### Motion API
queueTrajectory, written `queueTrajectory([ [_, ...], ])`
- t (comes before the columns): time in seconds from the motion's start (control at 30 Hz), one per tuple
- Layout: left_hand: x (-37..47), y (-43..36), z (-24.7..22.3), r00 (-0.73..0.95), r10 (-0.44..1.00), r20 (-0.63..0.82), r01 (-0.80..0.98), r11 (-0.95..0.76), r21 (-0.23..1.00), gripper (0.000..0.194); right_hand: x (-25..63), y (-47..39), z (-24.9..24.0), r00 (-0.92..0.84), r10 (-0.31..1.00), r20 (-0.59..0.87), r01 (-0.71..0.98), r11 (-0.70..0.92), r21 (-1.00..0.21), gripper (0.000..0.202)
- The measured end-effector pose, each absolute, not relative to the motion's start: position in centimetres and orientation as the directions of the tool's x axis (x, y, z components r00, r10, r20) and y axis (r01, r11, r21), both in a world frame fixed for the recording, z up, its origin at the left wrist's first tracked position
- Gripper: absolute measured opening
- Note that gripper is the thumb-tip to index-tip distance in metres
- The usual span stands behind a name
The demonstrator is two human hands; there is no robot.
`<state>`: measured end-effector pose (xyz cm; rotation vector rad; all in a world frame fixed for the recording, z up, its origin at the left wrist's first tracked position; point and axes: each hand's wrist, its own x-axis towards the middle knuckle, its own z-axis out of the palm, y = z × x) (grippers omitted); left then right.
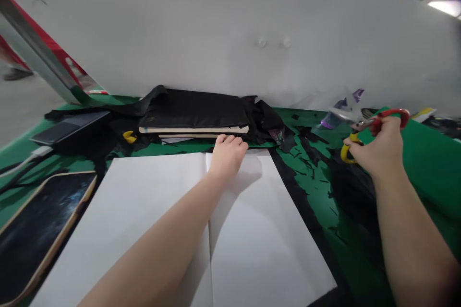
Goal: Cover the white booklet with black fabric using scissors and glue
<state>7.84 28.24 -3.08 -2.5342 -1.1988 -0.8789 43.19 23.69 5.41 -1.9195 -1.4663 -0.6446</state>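
Observation:
A wide white folded sheet or open cover (140,196) lies before me, with a crease down its middle and black material (300,201) under its right edge. My left hand (228,153) rests at its top edge near the crease, fingers together and curled over; what lies under the fingertips is hidden. Off to the right, my right hand (387,146) is raised, closed around scissors (360,124) with one red and one yellow handle. Their blades point left and are blurred.
A black-covered book (198,110) lies against the white panel (201,24). Black scraps (311,148) litter the green surface (324,196). At left are a phone (43,225), a dark device (72,127) with a cable, and a small yellow piece (129,137). A purple-and-clear item (336,114) sits behind the scissors.

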Motion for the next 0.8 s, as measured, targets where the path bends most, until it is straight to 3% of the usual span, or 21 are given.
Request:
queueTrajectory([
  [0.17,8.0,28.2,-3.0,0.49,0.649,0.581,0.765,-0.641,0.07,0.023,44.0,25.4,2.0,0.219,0.837,0.501,0.96,-0.277,0.044,0.063],
  [0.3,8.0,28.2,-2.8,0.48,0.66,0.578,0.766,-0.636,0.09,0.023,45.3,25.7,0.2,0.123,0.928,0.351,0.969,-0.189,0.159,0.074],
  [0.53,8.0,28.0,-2.7,0.481,0.641,0.598,0.768,-0.637,0.066,0.024,45.6,25.7,-0.4,-0.115,0.943,0.314,0.982,0.061,0.177,0.063],
  [0.8,8.2,27.9,-2.6,0.466,0.591,0.659,0.761,-0.647,0.041,0.024,45.3,25.7,-1.7,-0.176,0.938,0.3,0.978,0.133,0.159,0.055],
])
